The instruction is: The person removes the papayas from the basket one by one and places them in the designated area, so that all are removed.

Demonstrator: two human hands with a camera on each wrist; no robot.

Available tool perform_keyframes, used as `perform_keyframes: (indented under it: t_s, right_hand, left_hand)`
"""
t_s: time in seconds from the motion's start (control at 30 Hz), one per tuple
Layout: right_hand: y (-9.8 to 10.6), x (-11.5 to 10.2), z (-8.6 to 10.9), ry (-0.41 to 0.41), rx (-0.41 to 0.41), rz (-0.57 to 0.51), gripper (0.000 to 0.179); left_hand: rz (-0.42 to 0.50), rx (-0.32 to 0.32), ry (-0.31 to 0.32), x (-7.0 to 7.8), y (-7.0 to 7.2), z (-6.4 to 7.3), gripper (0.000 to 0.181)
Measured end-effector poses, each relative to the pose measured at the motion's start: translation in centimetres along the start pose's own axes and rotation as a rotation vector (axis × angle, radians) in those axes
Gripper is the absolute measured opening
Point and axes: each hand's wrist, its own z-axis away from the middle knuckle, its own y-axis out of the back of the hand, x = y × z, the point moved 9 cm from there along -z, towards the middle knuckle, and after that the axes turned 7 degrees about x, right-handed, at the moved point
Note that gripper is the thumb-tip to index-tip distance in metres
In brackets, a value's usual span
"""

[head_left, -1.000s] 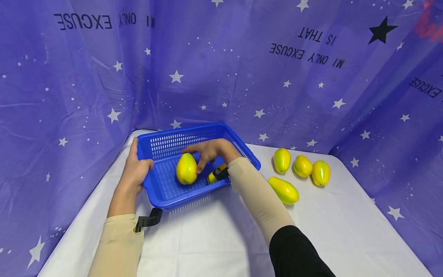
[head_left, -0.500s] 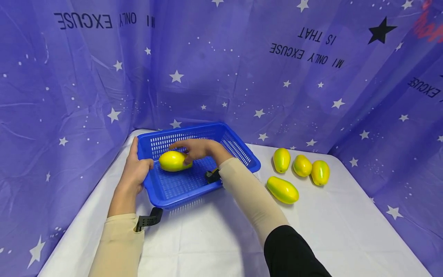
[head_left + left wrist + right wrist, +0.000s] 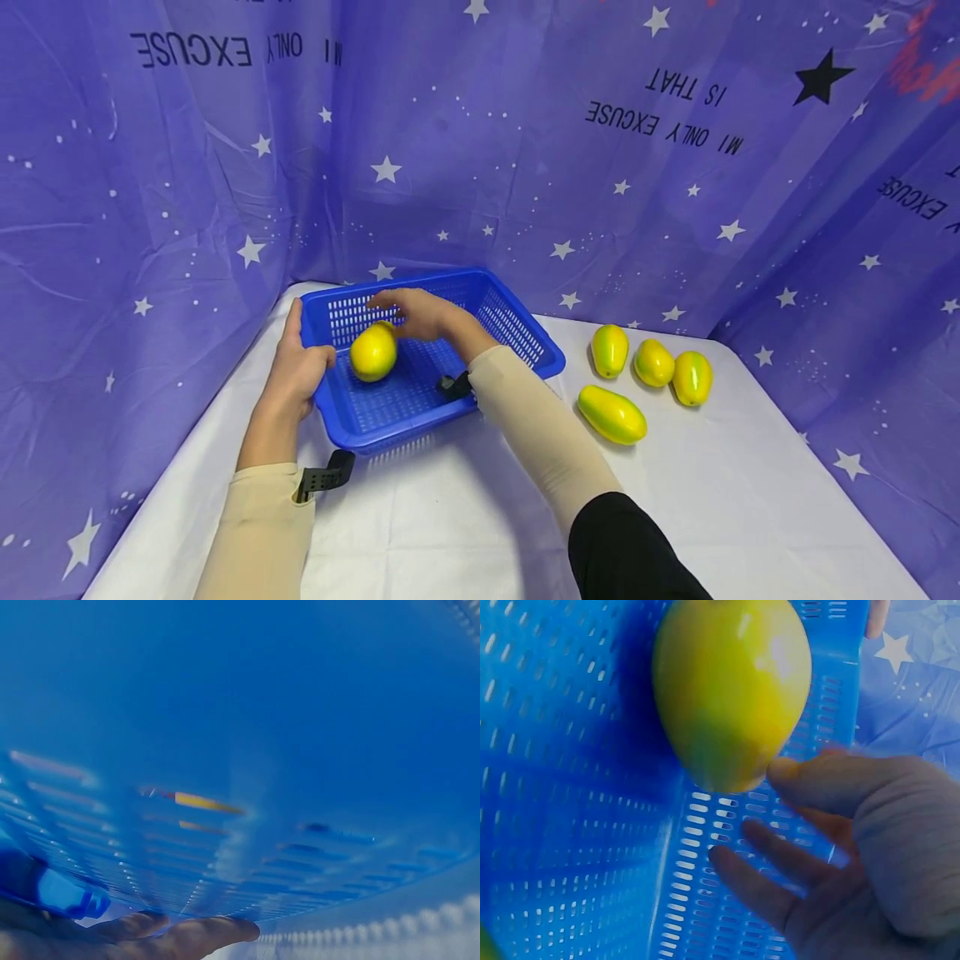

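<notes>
Inside blue basket (image 3: 405, 393), we see right hand (image 3: 422, 315), fingers loosely spread, beside yellow-green fruit (image 3: 373, 355); left hand (image 3: 295, 372) grips basket.

Blue basket (image 3: 356, 437), yellow-green fruit (image 3: 373, 353), star-printed purple curtain (image 3: 450, 125)

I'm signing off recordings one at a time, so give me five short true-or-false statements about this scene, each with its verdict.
1. The left hand grips the left end of the rectangular blue plastic basket. True.
2. Four oval yellow-green fruits lie on the white cloth, right of the basket. True.
3. The right hand is touching one of those four. False: it reaches into the basket, beside a glossy oval yellow fruit.
4. The purple fabric curtain is plain. False: stars and lettering are printed on it.
5. Beige sleeves show on both forearms. True.
</notes>
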Motion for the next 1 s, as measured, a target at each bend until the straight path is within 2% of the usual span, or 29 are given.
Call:
perform_keyframes:
  t_s: [0.07, 0.17, 0.23, 0.3, 0.5, 0.7, 1.0]
  right_hand:
    - [0.0, 0.8, 0.2, -0.101, 0.005, -0.089, 0.045]
    - [-1.0, 1.3, 0.8, -0.241, -0.069, -0.319, 0.041]
    - [-1.9, 0.8, 1.1, -0.292, -0.136, -0.475, 0.042]
    - [-2.7, -0.1, 1.2, -0.298, -0.199, -0.552, 0.047]
    - [-4.4, -2.5, 1.1, -0.257, -0.330, -0.603, 0.054]
    - [-4.7, -2.6, 1.1, -0.288, -0.339, -0.633, 0.054]
    - [-5.0, -2.7, 1.1, -0.286, -0.351, -0.702, 0.045]
  left_hand:
    - [-0.007, 0.000, 0.002, 0.0, 0.0, 0.0, 0.099]
    - [-0.012, 0.003, 0.004, 0.0, 0.1, -0.1, 0.100]
    - [-0.014, 0.002, 0.005, 0.1, 0.1, -0.1, 0.099]
    - [-0.016, -0.001, 0.009, 0.1, 0.1, 0.0, 0.098]
    - [0.002, -0.017, 0.006, 0.0, -0.2, 0.0, 0.099]
    - [0.003, -0.025, 0.013, 0.1, -0.5, 0.0, 0.099]
    - [-0.015, -0.014, 0.036, -0.3, -0.3, 0.1, 0.099]
